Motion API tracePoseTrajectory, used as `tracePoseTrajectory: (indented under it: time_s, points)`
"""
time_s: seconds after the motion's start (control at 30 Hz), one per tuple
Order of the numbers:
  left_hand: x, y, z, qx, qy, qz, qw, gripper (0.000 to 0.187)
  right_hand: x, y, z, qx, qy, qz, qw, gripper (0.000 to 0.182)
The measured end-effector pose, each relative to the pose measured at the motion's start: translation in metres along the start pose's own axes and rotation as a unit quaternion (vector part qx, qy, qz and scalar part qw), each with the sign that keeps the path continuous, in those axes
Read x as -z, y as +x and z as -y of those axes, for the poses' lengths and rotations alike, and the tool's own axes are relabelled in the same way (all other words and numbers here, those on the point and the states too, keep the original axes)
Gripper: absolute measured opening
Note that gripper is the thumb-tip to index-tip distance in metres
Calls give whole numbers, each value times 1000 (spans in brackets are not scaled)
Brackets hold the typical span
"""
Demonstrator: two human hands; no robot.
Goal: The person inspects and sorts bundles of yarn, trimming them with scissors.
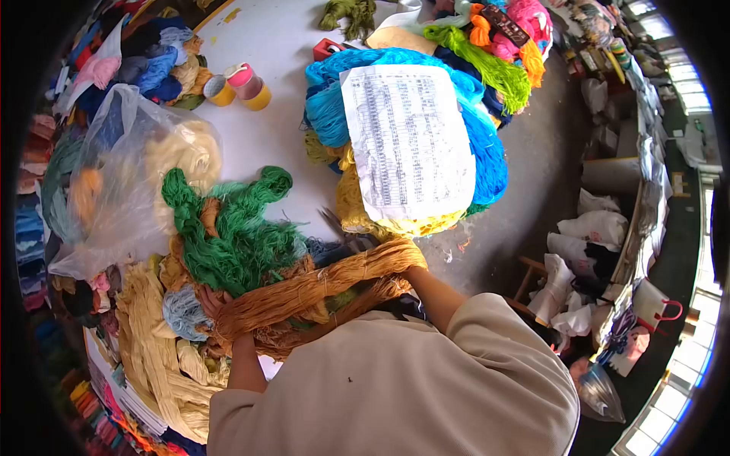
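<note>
A thick skein of orange-brown yarn [327, 285] is stretched between my two hands, low in front of my body. At its left end my left hand [218, 302] holds the loop, with some fingers showing past the strands. My right hand [417, 275] is inside the right end of the loop, and the yarn hides most of its fingers. Just beyond the skein lies a tangled bundle of green yarn [239, 235]. A ball of light blue yarn [185, 313] is beside my left hand, and cream yarn hanks [144, 334] lie further left.
A printed sheet [411, 140] rests on blue yarn [490, 163] and yellow yarn [351, 201]. Paper cups [251, 87] stand on the white table [281, 137]. A clear plastic bag [114, 175] is at left. White sacks [597, 228] line the right side.
</note>
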State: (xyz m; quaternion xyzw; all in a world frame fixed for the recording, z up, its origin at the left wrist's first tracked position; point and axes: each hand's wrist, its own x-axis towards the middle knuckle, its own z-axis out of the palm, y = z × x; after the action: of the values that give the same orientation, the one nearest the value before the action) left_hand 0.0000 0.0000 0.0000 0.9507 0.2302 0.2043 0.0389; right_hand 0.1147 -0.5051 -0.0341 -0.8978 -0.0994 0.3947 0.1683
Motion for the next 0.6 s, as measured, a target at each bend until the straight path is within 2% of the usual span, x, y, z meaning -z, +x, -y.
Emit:
tracePoseTrajectory:
  time_s: [0.07, 0.13, 0.17, 0.23, 0.33, 0.43, 0.53, 0.6]
  points:
    - [7, -1, -2, 7, -1, 14, 1000, 55, 15, -6, 10, -17, 0, 53, 998, 48]
    - [18, 10, -22, -42, -43, 26, 998, 50, -19, 21, -30, 37, 57, 3, 998, 35]
    - [-10, 7, 17, -111, -13, 34, 993, 46, -28, 29, -34, 54, 66, -10, 996, 35]
    - [-9, 4, 14, -97, -48, -19, 994, 47, -33, 29, -36, 58, 64, -19, 996, 36]
    - [-3, 11, 3, -66, -45, -43, 996, 49, -35, 29, -33, 59, 65, -30, 996, 37]
    - [-6, 1, 2, -10, 4, -15, 1000, 61, -33, 29, -33, 59, 68, -37, 995, 39]
    - [14, 3, -17, 61, -18, 57, 996, 57, -36, 30, -34, 63, 59, -38, 996, 40]
    - [20, 7, -23, 59, -21, 56, 996, 58, -34, 29, -35, 62, 43, -34, 997, 41]
